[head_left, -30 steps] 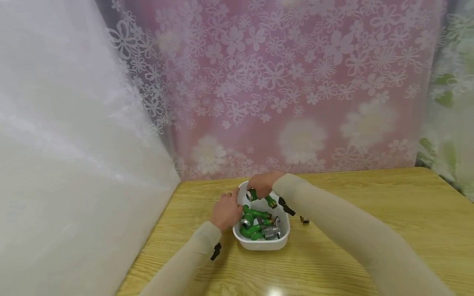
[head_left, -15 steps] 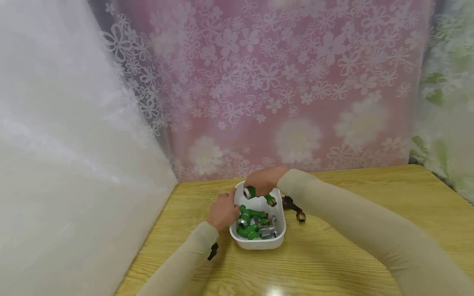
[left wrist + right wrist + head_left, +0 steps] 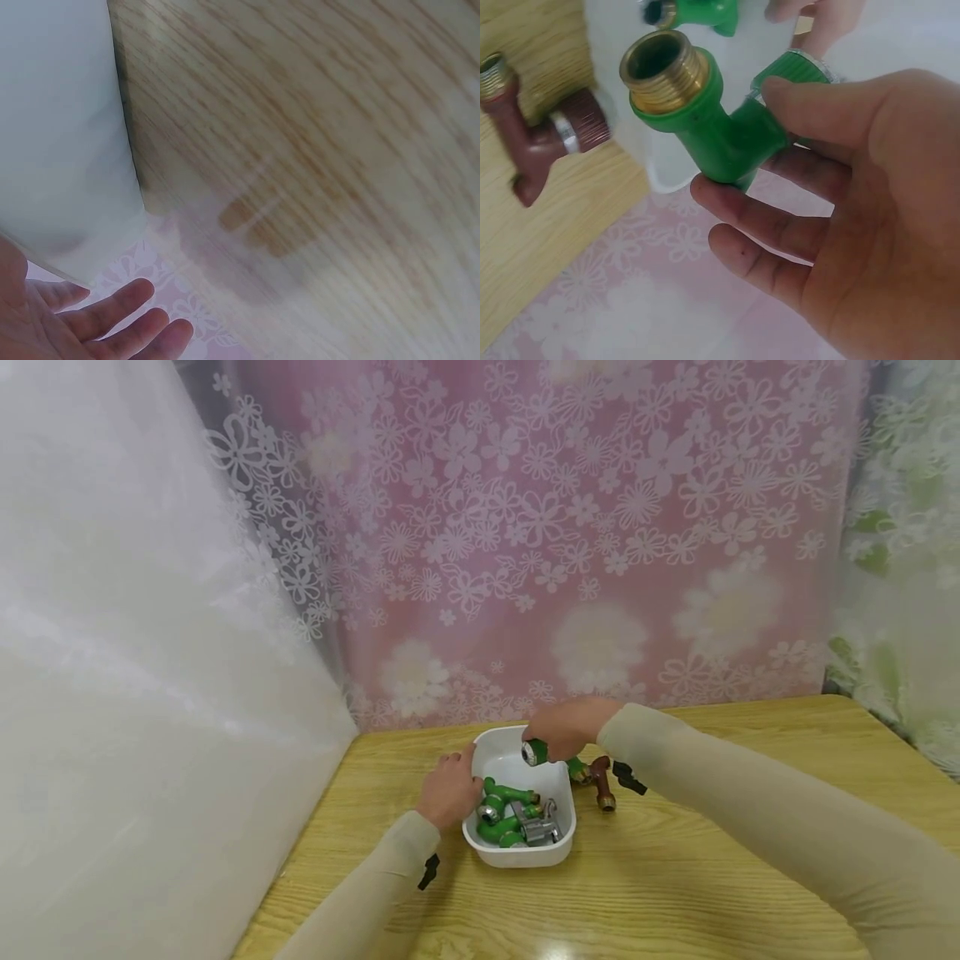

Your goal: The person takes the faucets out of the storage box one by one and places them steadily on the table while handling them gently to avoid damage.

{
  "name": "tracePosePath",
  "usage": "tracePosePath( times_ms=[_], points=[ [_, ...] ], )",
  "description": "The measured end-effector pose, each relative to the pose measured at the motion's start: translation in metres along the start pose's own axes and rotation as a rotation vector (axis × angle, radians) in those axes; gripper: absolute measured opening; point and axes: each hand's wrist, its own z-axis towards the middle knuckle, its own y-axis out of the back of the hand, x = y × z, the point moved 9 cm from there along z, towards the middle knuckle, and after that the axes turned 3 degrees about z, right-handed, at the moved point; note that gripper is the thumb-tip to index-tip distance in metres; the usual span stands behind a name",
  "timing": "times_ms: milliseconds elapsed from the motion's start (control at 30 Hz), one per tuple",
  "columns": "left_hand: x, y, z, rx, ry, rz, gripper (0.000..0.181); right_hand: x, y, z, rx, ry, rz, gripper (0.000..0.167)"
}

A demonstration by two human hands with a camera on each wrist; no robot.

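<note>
My right hand (image 3: 573, 727) grips a green tap (image 3: 712, 139) with a brass threaded end, thumb on one side and fingers under it. It is held over the right rim of a white plastic tub (image 3: 521, 857). My left hand (image 3: 448, 789) rests on the tub's left rim; in the left wrist view its fingers (image 3: 124, 300) look fairly straight and spread. Inside the tub lie green taps (image 3: 495, 831) and a silver metal tap (image 3: 538, 831). A brown tap (image 3: 602, 785) with a brass end lies on the table just right of the tub.
The tub stands on a wood-grain table (image 3: 637, 893). A pink flowered curtain (image 3: 585, 543) hangs behind the table, and a white sheet (image 3: 150, 677) slopes along the left side. A pale leafy curtain (image 3: 900, 568) hangs at the right.
My right hand has moved right with the green tap, from above the tub's back to its right rim. The brown tap has come into fuller view. My left hand stays at the tub's rim.
</note>
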Motion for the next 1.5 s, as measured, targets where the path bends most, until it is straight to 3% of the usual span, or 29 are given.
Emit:
tracePosePath(
  times_ms=[533, 833, 1300, 1500],
  points=[
    [0.004, 0.002, -0.003, 0.008, 0.022, -0.019, 0.060, -0.046, -0.026, -0.023, 0.010, -0.085, 0.003, 0.048],
    [0.003, 0.002, -0.004, -0.009, 0.014, -0.020, 0.059, -0.069, -0.044, -0.033, 0.031, -0.123, 0.076, 0.038],
    [0.000, 0.003, -0.006, -0.004, 0.021, -0.030, 0.060, -0.106, -0.066, -0.033, 0.043, -0.198, 0.109, 0.048],
    [-0.001, 0.002, -0.004, 0.002, 0.026, -0.034, 0.061, -0.115, -0.077, -0.036, 0.052, -0.217, 0.150, 0.037]
  ],
)
